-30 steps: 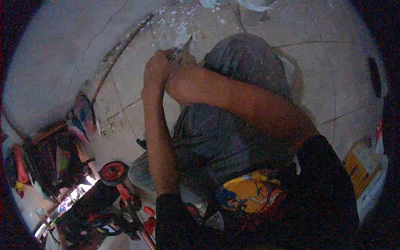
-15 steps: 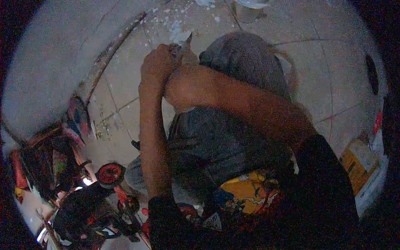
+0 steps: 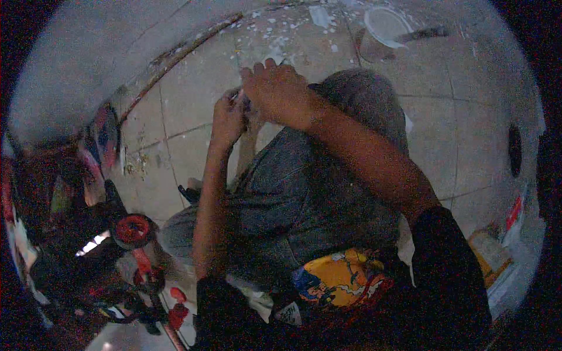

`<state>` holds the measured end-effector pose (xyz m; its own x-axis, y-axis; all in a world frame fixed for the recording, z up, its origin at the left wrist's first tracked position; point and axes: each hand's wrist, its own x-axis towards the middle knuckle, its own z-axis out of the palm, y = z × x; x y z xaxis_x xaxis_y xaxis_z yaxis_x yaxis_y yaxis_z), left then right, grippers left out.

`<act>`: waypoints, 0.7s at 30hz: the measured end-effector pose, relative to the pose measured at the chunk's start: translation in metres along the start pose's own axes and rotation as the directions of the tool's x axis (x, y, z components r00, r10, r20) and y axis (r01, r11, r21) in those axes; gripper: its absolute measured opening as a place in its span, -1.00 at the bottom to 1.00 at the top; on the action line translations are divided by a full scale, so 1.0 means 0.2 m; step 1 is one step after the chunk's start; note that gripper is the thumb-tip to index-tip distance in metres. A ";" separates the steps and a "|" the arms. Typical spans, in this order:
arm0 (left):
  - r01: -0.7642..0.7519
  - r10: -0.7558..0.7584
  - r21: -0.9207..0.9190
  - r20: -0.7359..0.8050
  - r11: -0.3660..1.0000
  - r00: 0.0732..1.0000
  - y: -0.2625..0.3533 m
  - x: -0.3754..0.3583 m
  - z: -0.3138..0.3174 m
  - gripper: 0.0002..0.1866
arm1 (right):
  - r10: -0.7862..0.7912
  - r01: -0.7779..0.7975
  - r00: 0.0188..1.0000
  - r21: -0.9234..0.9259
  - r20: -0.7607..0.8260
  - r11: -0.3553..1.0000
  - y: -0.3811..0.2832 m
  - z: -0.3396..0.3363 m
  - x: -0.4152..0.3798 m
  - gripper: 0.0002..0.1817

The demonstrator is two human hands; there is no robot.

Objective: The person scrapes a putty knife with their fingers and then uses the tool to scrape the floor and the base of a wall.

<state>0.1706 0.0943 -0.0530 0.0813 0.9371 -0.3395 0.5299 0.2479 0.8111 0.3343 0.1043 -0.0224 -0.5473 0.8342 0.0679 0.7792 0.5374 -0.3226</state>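
Note:
My left hand (image 3: 229,120) is closed near the middle top of the head view, just below and left of my right hand (image 3: 280,90). The two hands meet around a small object that their fingers mostly hide; I cannot make it out. My right hand is bent over it, with its fingers curled. A small dark tip (image 3: 285,62) shows past the right fingers. Both hands are above the tiled floor, beside my raised knee in grey trousers (image 3: 363,96).
White flakes (image 3: 275,44) lie on the floor beyond my hands. A white bucket (image 3: 374,44) with a dark-handled tool (image 3: 424,34) across its rim stands at the upper right. A long stick (image 3: 181,55) lies by the wall. Red-wheeled items (image 3: 133,231) are at lower left.
My right hand has come up and over, beside my left instead of crossed behind it. The pointed blade seen earlier is now mostly hidden. The view has shifted, showing more of the bucket.

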 end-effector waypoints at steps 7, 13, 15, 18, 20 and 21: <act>0.140 -0.142 -0.122 -0.008 0.983 0.990 -0.06 -0.32 -0.18 -0.59 | -0.194 0.198 0.980 -0.132 0.040 0.971 -0.23 0.19 0.03 -0.73; -0.198 0.204 0.073 -0.086 0.978 0.975 -0.28 -0.30 -0.11 -0.56 | -0.156 0.173 0.980 -0.148 0.122 0.974 -0.25 0.34 0.04 -0.78; -0.174 0.175 0.015 -0.077 0.985 0.982 -0.25 -0.29 -0.12 -0.54 | -0.045 0.073 0.981 -0.148 0.191 0.986 -0.25 0.28 0.10 -0.79; -0.183 0.199 -0.231 0.047 0.956 0.979 -0.16 -0.31 -0.18 -0.52 | -0.012 0.023 0.998 -0.189 0.061 0.982 -0.25 0.25 0.11 -0.81; -0.222 0.236 -0.103 0.158 0.970 0.959 -0.17 -0.33 -0.19 -0.52 | 0.019 -0.002 0.997 -0.209 0.077 0.978 -0.26 0.27 0.09 -0.82; -0.223 0.237 -0.103 0.158 0.969 0.959 -0.18 -0.34 -0.17 -0.52 | 0.018 -0.002 0.997 -0.209 0.077 0.978 -0.26 0.27 0.06 -0.82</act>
<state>0.1173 0.0300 -0.0418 0.3367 0.9183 -0.2084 0.4087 0.0569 0.9109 0.2711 0.0801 -0.0555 -0.5546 0.8320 -0.0105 0.8269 0.5497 -0.1182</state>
